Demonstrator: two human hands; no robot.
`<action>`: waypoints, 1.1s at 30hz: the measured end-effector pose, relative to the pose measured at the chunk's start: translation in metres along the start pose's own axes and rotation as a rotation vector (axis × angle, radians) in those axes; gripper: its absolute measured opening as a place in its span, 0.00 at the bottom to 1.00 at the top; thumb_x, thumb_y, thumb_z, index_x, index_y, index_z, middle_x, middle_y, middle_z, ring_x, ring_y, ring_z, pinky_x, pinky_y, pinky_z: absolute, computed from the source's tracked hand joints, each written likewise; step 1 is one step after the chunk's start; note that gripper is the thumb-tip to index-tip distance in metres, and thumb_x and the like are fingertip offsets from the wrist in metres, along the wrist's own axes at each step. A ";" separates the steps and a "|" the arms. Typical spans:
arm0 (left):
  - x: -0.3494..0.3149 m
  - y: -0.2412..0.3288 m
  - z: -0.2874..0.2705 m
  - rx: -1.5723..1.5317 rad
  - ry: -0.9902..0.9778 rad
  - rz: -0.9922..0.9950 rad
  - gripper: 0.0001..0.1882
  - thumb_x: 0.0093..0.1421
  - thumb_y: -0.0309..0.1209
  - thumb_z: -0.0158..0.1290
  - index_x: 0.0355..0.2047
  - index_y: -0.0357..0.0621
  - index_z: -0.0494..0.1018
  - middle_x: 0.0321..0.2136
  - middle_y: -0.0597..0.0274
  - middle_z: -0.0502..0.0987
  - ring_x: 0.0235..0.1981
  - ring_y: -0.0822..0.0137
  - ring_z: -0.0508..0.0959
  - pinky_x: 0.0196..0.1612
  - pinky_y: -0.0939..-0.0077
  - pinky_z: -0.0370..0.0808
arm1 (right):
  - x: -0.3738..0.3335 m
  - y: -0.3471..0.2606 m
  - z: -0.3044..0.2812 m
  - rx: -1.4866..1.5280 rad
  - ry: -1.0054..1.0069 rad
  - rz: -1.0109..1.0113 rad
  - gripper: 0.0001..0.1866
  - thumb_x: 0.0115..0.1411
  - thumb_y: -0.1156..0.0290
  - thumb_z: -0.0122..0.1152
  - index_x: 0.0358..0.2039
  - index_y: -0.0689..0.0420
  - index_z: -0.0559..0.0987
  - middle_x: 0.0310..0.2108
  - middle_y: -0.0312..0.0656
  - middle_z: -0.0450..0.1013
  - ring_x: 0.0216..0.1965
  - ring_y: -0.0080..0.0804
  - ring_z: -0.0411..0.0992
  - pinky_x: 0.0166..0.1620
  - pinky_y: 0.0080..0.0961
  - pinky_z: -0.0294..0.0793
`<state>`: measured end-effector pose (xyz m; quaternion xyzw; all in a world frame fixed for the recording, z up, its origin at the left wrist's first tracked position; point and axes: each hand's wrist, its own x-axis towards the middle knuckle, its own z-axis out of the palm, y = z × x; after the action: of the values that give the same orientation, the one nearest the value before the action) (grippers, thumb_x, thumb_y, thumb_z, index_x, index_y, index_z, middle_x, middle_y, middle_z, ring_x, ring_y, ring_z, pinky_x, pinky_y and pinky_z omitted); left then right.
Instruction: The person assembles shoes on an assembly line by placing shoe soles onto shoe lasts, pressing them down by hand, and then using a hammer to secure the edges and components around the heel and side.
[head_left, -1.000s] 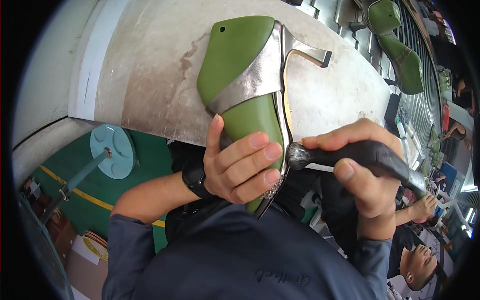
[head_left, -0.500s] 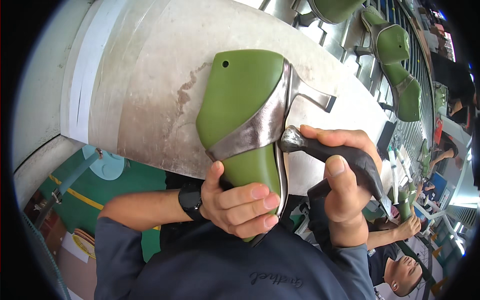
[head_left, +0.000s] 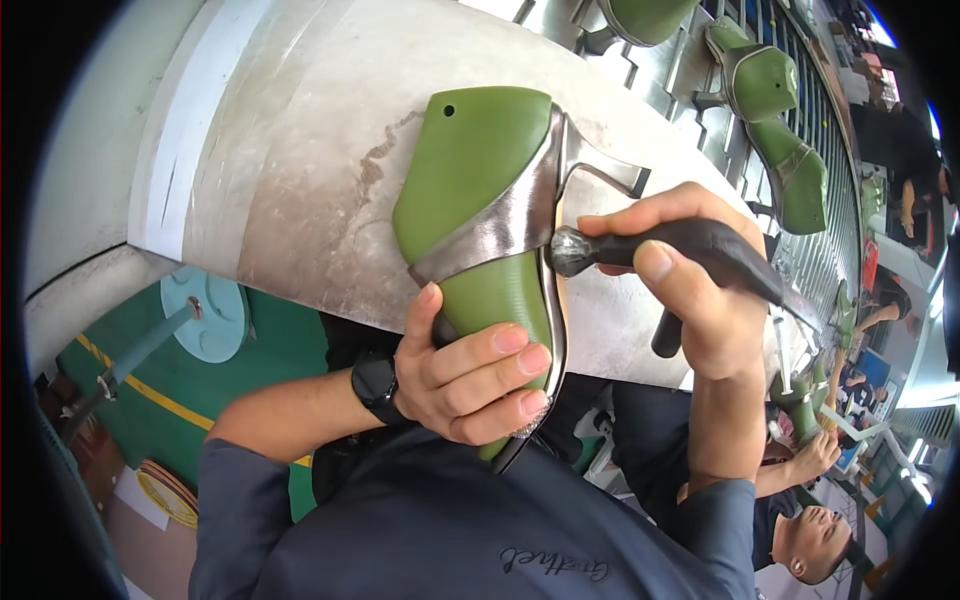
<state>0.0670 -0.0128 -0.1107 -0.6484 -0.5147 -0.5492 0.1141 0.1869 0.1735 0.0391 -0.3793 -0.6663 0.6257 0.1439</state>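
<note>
A green shoe last [head_left: 475,150] wears a high-heeled shoe [head_left: 505,225] with a shiny pewter-grey band. Its slim heel points right. My left hand [head_left: 470,385] is closed around the toe end, fingers across the front and thumb at the left side; the palm side is hidden. In my right hand [head_left: 715,300] is a black shoemaker's hammer [head_left: 690,240], gripped close to its curved head. The worn silver face lies against the sole edge by the band, or very close to it. Part of the hammer is covered by my fingers.
Beneath the shoe is a stained pale worktable [head_left: 300,180]. More green lasts with shoes [head_left: 765,85] stand on a metal conveyor [head_left: 660,85] at upper right. A co-worker [head_left: 800,540] sits at lower right. A light-blue round stool [head_left: 205,315] stands at left.
The shoe and my left hand have shifted slightly up and left. My right hand has raised the hammer, its face moving up and a little left along the sole edge.
</note>
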 end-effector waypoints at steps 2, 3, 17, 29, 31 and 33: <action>0.002 0.001 0.001 -0.012 -0.001 0.008 0.14 0.71 0.40 0.52 0.55 0.60 0.68 0.55 0.73 0.76 0.61 0.68 0.76 0.74 0.29 0.52 | -0.007 0.000 -0.002 0.024 0.014 0.002 0.10 0.59 0.75 0.67 0.41 0.65 0.83 0.39 0.46 0.85 0.42 0.29 0.82 0.49 0.26 0.80; 0.002 0.001 0.001 -0.024 -0.006 0.017 0.14 0.71 0.39 0.53 0.55 0.60 0.68 0.54 0.73 0.76 0.61 0.68 0.76 0.74 0.28 0.52 | -0.009 0.001 -0.003 0.003 0.006 -0.004 0.11 0.59 0.75 0.68 0.41 0.65 0.83 0.39 0.46 0.85 0.42 0.29 0.82 0.49 0.26 0.80; 0.002 0.000 -0.007 -0.016 -0.033 0.001 0.18 0.70 0.32 0.55 0.57 0.52 0.65 0.59 0.55 0.75 0.63 0.54 0.76 0.72 0.26 0.54 | -0.012 0.001 -0.004 -0.148 -0.032 -0.118 0.11 0.61 0.68 0.70 0.39 0.62 0.84 0.32 0.38 0.83 0.34 0.20 0.78 0.39 0.22 0.77; 0.033 -0.018 -0.124 -1.229 0.145 -0.977 0.34 0.72 0.46 0.54 0.71 0.41 0.59 0.65 0.51 0.71 0.65 0.49 0.73 0.67 0.44 0.71 | -0.110 0.057 0.003 0.084 0.106 -0.133 0.30 0.71 0.58 0.55 0.66 0.63 0.68 0.56 0.59 0.77 0.54 0.53 0.79 0.53 0.43 0.82; 0.033 -0.027 -0.127 -1.275 0.005 -0.902 0.39 0.71 0.49 0.55 0.72 0.41 0.57 0.66 0.49 0.70 0.66 0.49 0.72 0.68 0.43 0.69 | -0.103 0.081 0.016 0.824 -0.044 0.092 0.46 0.72 0.32 0.37 0.70 0.65 0.62 0.53 0.68 0.76 0.45 0.58 0.83 0.44 0.39 0.87; 0.045 -0.028 -0.119 -1.303 -0.122 -0.832 0.43 0.69 0.53 0.56 0.74 0.40 0.55 0.66 0.46 0.69 0.67 0.49 0.71 0.70 0.43 0.66 | -0.101 0.097 0.025 1.122 -0.371 -0.018 0.53 0.66 0.26 0.40 0.70 0.65 0.61 0.52 0.72 0.75 0.44 0.62 0.83 0.40 0.44 0.88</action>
<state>-0.0324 -0.0609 -0.0409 -0.3671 -0.2944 -0.7021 -0.5344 0.2696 0.0795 -0.0278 -0.1236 -0.2509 0.9371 0.2089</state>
